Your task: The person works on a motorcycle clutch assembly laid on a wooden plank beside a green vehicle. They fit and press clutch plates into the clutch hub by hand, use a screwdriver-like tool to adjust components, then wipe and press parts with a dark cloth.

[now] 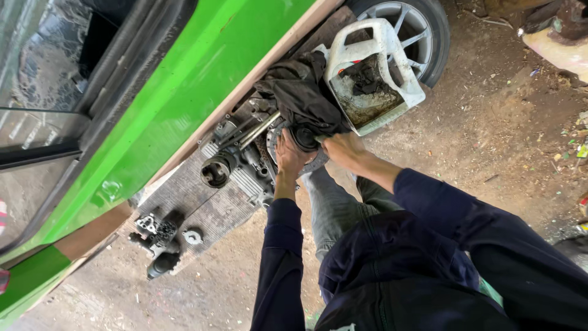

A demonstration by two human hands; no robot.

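A greasy metal engine assembly lies on a ribbed grey mat beside a green car. My left hand grips the left side of a round toothed wheel at its end. My right hand holds the wheel's right side, next to a black round hub. A dark rag drapes over the assembly just above both hands. Both of my arms wear dark blue sleeves.
A cut-open white plastic jug with dirty residue leans by the car wheel. Small metal parts and a round piece sit on the mat's lower end. The green car body borders the left. Dirt ground and litter lie to the right.
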